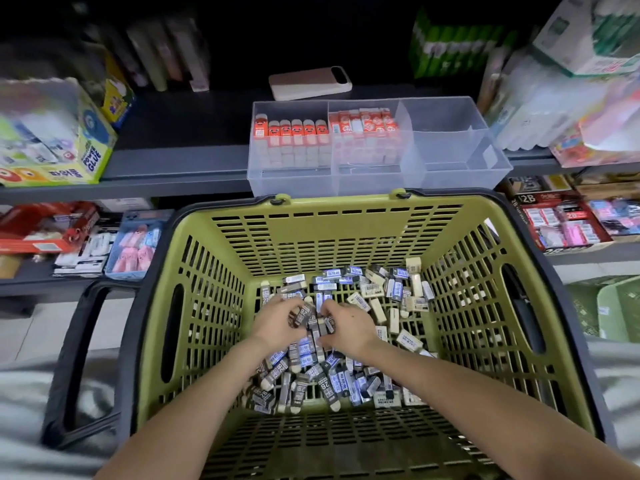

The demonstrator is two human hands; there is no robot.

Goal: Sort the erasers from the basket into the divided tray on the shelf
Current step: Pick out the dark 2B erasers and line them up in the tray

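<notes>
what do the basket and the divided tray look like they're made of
Basket: likely moulded plastic, olive green, matt, given its slotted lattice walls. Divided tray: clear, faintly frosted rigid plastic, since the red-sleeved erasers show through its walls.

Right tray compartment (446, 140) free; basket (332, 233) top open

The place is a stationery shop. Dark shelves (180, 164) carry retail cartons of glue (86, 161), open display boxes (554, 223) of packaged erasers marked "2B" fill the lower level, and a green shopping basket (332, 230) stands before them.
</notes>
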